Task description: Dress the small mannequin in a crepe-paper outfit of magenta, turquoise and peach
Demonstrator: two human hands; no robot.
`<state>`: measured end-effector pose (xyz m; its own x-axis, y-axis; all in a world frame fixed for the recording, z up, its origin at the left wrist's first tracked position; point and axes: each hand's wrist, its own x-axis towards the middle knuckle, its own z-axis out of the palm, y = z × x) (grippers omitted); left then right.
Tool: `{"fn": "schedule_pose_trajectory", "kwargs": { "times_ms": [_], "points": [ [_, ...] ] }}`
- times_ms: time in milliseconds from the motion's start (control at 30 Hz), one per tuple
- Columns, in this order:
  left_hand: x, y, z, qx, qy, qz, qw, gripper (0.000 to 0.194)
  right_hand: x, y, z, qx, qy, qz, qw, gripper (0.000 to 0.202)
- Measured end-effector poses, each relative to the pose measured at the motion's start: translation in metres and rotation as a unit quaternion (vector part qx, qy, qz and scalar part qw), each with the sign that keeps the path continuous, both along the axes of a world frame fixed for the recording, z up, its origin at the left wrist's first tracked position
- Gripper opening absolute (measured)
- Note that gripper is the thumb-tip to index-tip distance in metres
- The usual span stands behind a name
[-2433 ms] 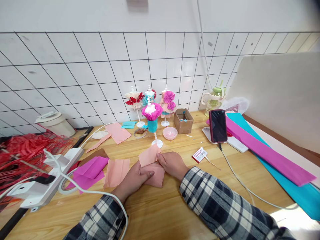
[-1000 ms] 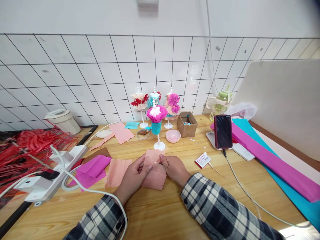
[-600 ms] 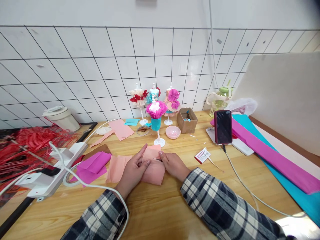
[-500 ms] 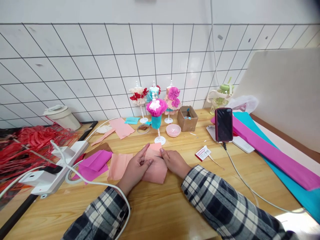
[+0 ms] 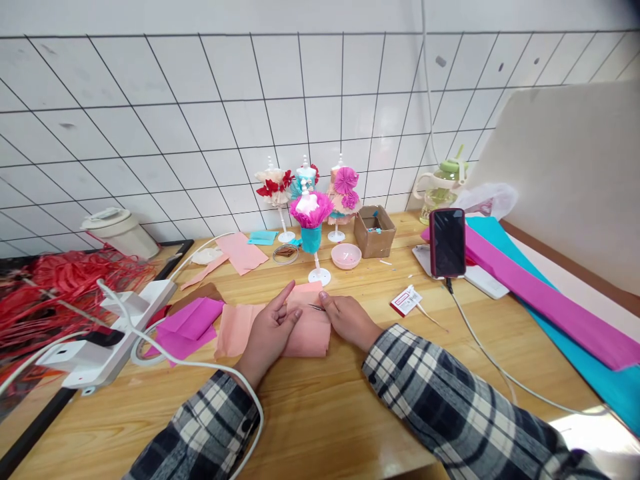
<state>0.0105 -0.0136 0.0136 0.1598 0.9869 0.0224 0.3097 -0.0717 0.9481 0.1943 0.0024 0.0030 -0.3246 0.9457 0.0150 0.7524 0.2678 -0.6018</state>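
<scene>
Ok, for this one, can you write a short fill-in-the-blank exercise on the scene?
The left hand and right hand are at a sheet of peach ____.
The small bowl beside the cardboard box is colored ____.
The red strands lie on the picture's ____ side.
The little dresses number ____.

Missing words: paper; pink; left; four.

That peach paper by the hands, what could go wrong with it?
The thin pointed thing at the right hand might tear the peach paper or poke the left hand, whose thumb is close. The white cable crosses the left sleeve, so it could get tugged. The figure's white base stands near the paper's far edge, so a bump might tip it.
</scene>
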Motion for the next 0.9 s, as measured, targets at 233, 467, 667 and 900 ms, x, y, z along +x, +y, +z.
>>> {"fn": "schedule_pose_trajectory", "kwargs": {
  "times_ms": [233, 467, 667, 900],
  "points": [
    [0.0011, -0.0022, 0.0008, 0.012, -0.007, 0.015, 1.000, 0.078, 0.0007, 0.0006, 0.0004, 0.004, -0.020, 0.001, 1.000, 0.072],
    [0.0004, -0.0015, -0.0004, 0.007, -0.009, 0.010, 1.000, 0.079, 0.0022, 0.0018, 0.0057, 0.004, -0.066, -0.011, 0.998, 0.069],
    [-0.0015, -0.0003, -0.0024, 0.005, -0.011, -0.002, 1.000, 0.082, 0.0030, 0.0028, 0.0048, -0.002, -0.062, -0.013, 0.998, 0.065],
    [-0.0016, -0.0015, -0.0017, 0.014, -0.029, -0.009, 0.999, 0.079, 0.0035, 0.0027, 0.0041, 0.007, -0.079, -0.012, 0.997, 0.067]
  ]
}}
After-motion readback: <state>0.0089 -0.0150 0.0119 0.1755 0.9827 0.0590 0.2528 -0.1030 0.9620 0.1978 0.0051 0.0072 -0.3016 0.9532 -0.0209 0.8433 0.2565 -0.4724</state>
